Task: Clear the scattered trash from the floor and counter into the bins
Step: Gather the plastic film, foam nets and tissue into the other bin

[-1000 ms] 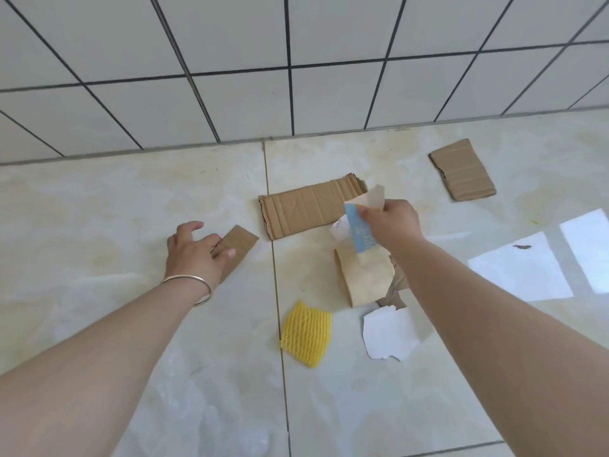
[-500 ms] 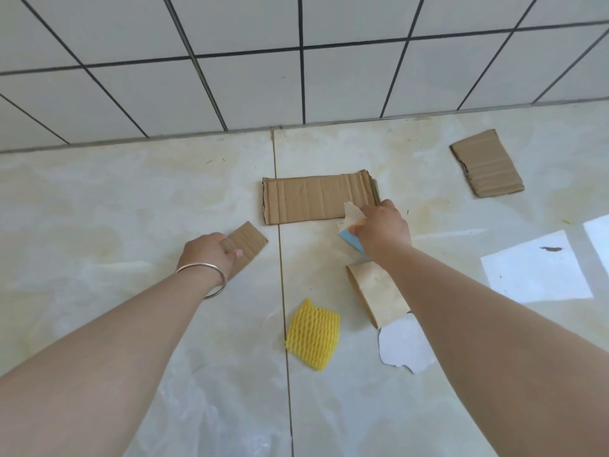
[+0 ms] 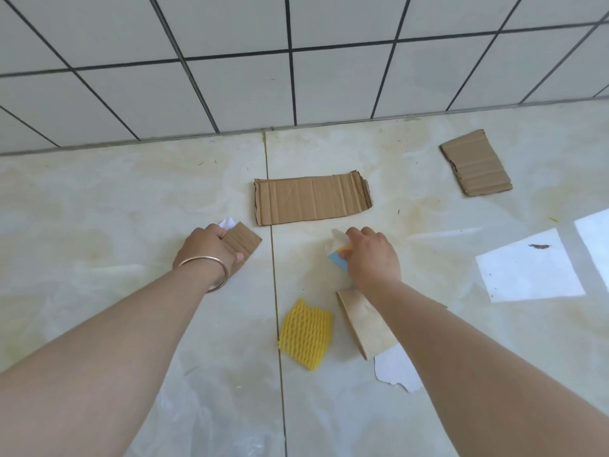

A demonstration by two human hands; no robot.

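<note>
1. Yellow foam net [image 3: 305, 334], a brown paper sleeve [image 3: 364, 321] and a torn white scrap [image 3: 395, 371] lie nearest on the floor [image 3: 99, 206], untouched.
2. The left hand [image 3: 206, 250] curls its grip round a small cardboard piece [image 3: 242, 240]; a white paper bit [image 3: 227, 222] beside it could slip out.
3. The right hand [image 3: 370, 255] pinches a blue-and-cream wrapper [image 3: 339, 253].
4. Farther off lie 2 cardboard sheets [image 3: 311, 201], well apart.

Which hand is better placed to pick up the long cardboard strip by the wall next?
Probably the right hand, though it already grips a blue-and-white wrapper. The long brown corrugated cardboard strip lies just beyond its fingers; the left hand holds a small cardboard piece.
</note>
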